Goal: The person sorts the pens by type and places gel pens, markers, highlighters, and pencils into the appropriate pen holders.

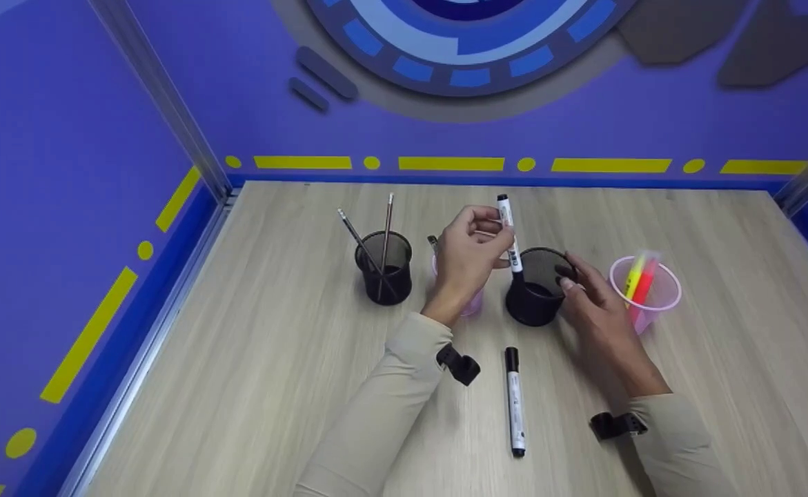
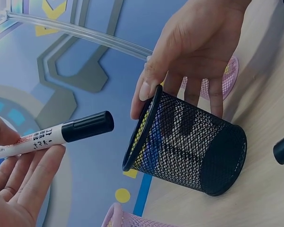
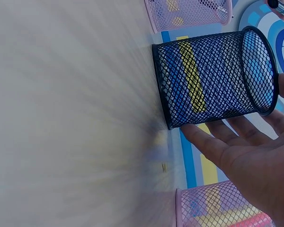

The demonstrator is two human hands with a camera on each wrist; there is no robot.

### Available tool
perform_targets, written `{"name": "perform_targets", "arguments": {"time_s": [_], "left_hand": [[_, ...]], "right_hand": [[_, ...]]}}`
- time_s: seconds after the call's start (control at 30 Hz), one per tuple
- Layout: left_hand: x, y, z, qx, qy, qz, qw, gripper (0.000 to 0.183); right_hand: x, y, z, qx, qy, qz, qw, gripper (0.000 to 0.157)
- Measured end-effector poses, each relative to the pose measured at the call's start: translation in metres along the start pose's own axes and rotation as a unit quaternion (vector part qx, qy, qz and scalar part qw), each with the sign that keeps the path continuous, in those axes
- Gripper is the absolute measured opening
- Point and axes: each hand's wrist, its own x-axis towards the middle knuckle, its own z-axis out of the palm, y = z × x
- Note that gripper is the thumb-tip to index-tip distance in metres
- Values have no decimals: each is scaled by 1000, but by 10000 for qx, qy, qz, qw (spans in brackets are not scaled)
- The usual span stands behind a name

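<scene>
My left hand (image 1: 468, 254) pinches a white marker (image 1: 506, 219) between thumb and fingers, its black-capped end (image 2: 87, 126) pointing down. In the left wrist view that cap is just outside the mouth of a black mesh pen cup (image 2: 184, 142), apart from the rim. My right hand (image 1: 600, 314) holds this upright cup by its right side, thumb at the rim and fingers against the outer wall (image 3: 203, 78). Nearer the front, a second white marker (image 1: 515, 407) with a black cap lies on the table.
Another black mesh cup (image 1: 388, 290) at the left holds two pencils. A pink mesh cup (image 1: 473, 306) is partly hidden behind my left hand. Right of my right hand, a second pink cup (image 1: 666, 298) contains yellow and red highlighters (image 1: 642, 286). Blue walls (image 1: 459, 138) bound the table.
</scene>
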Motion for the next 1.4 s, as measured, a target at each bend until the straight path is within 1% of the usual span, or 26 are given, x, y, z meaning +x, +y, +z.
{"name": "perform_targets", "arguments": {"time_s": [0.2, 0.37, 0.57, 0.77, 0.9, 1.07, 1.17, 1.3, 1.4], "left_hand": [[8, 0, 4, -168, 6, 58, 9998, 21], [16, -2, 7, -163, 13, 85, 9998, 22], [21, -8, 13, -86, 71, 41, 9999, 21], [23, -14, 20, 169, 87, -93, 9998, 20], [24, -18, 23, 406, 139, -122, 9990, 21], [25, -24, 24, 483, 162, -198, 9985, 21], [25, -25, 24, 574, 108, -231, 9980, 21], [23, -27, 26, 844, 18, -180, 9963, 20], [22, -28, 27, 1195, -77, -61, 9928, 19]], "right_hand": [[0, 0, 1, 208, 2, -8, 9998, 60], [0, 1, 1, 385, 23, -25, 9993, 59], [0, 0, 0, 313, -9, -6, 9995, 59], [0, -2, 1, 338, -35, 86, 9994, 59], [1, -2, 1, 203, -35, 144, 9997, 59], [1, -2, 1, -3, -5, 98, 10000, 59], [1, -2, 1, -45, 28, 42, 10000, 59], [2, -1, 2, 139, 60, -25, 9999, 58], [1, -2, 2, 213, 38, -40, 9998, 58]]}}
